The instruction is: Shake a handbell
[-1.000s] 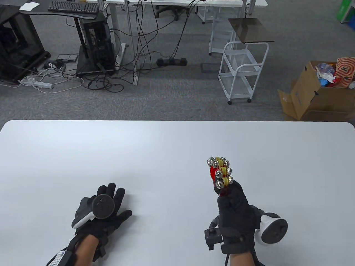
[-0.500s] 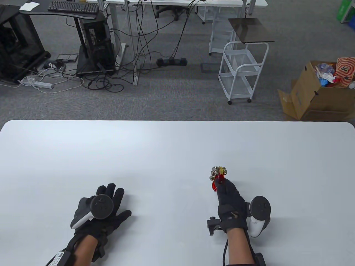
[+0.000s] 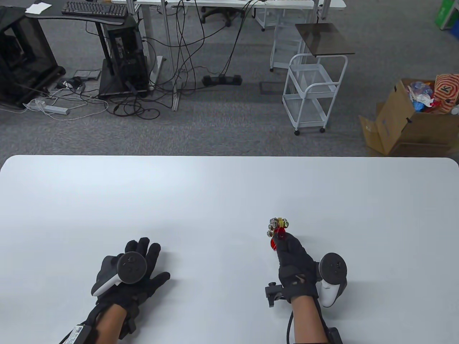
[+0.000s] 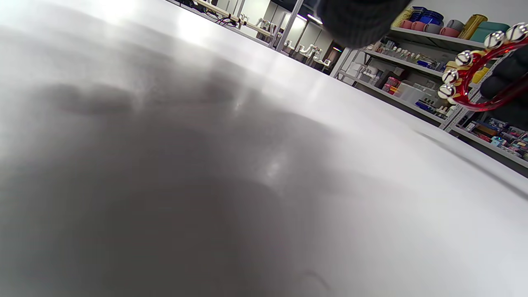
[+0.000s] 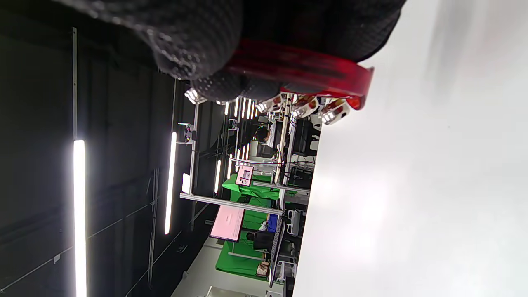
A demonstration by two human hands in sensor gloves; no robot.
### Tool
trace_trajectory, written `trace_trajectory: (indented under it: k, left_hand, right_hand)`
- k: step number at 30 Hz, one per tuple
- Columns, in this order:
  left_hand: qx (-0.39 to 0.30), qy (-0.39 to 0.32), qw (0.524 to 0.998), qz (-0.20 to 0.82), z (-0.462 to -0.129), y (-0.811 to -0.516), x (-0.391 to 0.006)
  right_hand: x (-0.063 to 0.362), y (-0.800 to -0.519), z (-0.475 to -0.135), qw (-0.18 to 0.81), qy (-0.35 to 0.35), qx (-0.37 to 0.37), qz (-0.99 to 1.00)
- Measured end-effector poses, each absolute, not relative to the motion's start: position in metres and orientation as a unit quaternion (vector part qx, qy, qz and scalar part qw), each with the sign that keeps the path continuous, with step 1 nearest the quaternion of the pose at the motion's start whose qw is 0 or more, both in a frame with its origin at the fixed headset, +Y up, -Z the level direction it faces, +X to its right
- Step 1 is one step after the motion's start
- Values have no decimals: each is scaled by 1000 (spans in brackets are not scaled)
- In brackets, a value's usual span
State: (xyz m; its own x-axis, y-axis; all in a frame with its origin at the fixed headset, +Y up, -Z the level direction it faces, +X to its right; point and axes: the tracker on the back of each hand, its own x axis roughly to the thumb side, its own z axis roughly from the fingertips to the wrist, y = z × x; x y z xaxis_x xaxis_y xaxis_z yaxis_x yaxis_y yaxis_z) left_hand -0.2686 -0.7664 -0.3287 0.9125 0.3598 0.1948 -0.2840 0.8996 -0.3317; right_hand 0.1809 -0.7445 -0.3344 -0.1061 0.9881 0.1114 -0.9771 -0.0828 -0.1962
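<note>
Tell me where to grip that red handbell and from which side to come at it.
Grip the red handbell by its plain red handle bar, coming from the near side, as the right hand does now. The silver bells line the far arc, so fingers wrapped around the bare bar leave them free to ring.

Your right hand (image 5: 231, 37) fills the top of the right wrist view, which lies on its side, and your gloved fingers (image 5: 194, 49) wrap the translucent red handle (image 5: 297, 68) of the handbell (image 5: 305, 82). Several small silver jingle bells (image 5: 305, 108) show just under the handle. The white table (image 5: 412, 185) takes up the right side. Behind, on the left, bright light tubes (image 5: 78, 214) run along a dark ceiling.
</note>
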Motion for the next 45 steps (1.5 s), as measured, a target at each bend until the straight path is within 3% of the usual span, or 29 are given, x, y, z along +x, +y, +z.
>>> trace_trajectory:
  k: [5,8,12,15,20,22,42,45]
  left_hand:
    - [-139,-126,967,174,-327,-762,-271]
    - [-131,-125,967,180,-325,-759,-273]
    - [-123,-126,967,184,-323,-756,-276]
    - [-124,-126,967,185,-323,-756,-277]
    - [-130,-125,966,183,-324,-757,-277]
    - [-128,-127,966,187,-324,-757,-277]
    - [-132,-124,966,183,-323,-757,-277]
    - [-132,-121,966,186,-324,-757,-277]
  right_hand:
    - [170,-699,-314,680,-173,27,712]
    - [165,-647,-284,664,-263,123,689]
    - [168,-624,-271,648,-316,188,667]
    - [170,-645,-289,637,-284,137,703]
    - [176,-735,-337,637,-129,-34,759]
    - [177,-747,-342,628,-101,-51,770]
    - [168,-740,-338,637,-93,-28,765]
    - [162,-714,-328,633,-138,48,760]
